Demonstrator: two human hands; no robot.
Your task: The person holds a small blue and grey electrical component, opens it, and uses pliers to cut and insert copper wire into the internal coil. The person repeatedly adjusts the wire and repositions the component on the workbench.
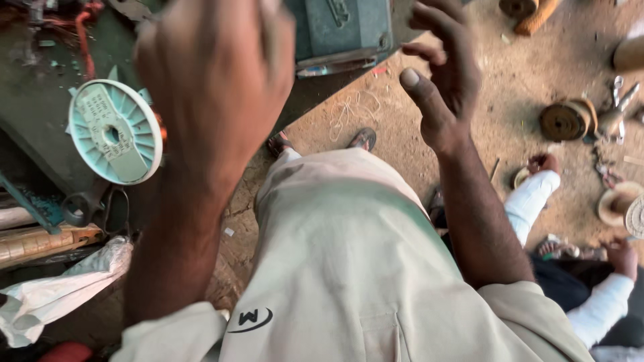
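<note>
The dark green counter fills the upper left, its slanted edge running from the top middle down toward the left, past which lies bare dirt floor with open room ahead of the person's feet. The left hand is raised close to the camera, blurred, back toward the view; its fingers curl inward, but whether they grip anything I cannot tell. Just beside it on the left, on the counter near that edge, lies a pale green ribbed fan wheel, apart from the fingers. The right hand hangs over the floor, fingers spread and loosely bent, holding nothing. A grey-green metal box sits at the counter's top edge between both hands. At right, another person's white sleeve reaches toward wire spools on the floor.
</note>
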